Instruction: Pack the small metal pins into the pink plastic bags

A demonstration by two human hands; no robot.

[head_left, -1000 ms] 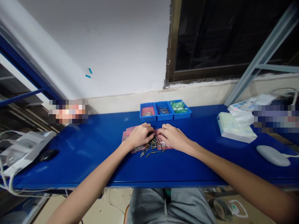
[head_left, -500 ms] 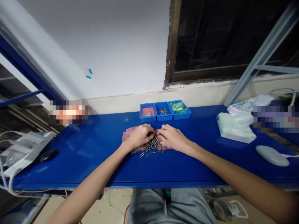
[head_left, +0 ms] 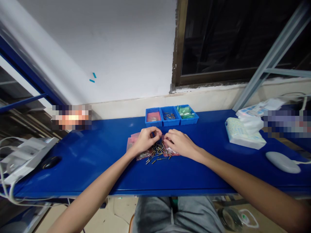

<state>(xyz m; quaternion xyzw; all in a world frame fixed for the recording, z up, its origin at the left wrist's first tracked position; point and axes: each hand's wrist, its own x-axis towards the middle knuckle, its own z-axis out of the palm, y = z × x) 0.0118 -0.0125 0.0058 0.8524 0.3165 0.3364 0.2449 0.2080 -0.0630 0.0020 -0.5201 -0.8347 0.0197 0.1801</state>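
A loose pile of pop rivets (head_left: 159,149) lies on the blue table, over and beside pink plastic bags (head_left: 132,141). My left hand (head_left: 145,141) is just above the left side of the pile, thumb and forefinger curled together at the tips. Whatever they pinch, if anything, is too small to make out. Across from it, my right hand (head_left: 181,144) rests over the pile's right side and part of a pink bag, its fingers bent inward. Its fingertips are partly hidden, and what they hold cannot be seen. The two hands are slightly apart.
Behind the hands stand three joined blue bins: one with a pink bag (head_left: 153,117), one with rivets (head_left: 170,116), one with green bags (head_left: 186,112). A tissue pack (head_left: 244,134) and a white mouse (head_left: 283,161) lie right; a black mouse (head_left: 51,162) lies left.
My left hand has risen slightly, and its thumb and forefinger now form a more visible loop. The fingers of my right hand have shifted a little. The rivet pile looks the same.
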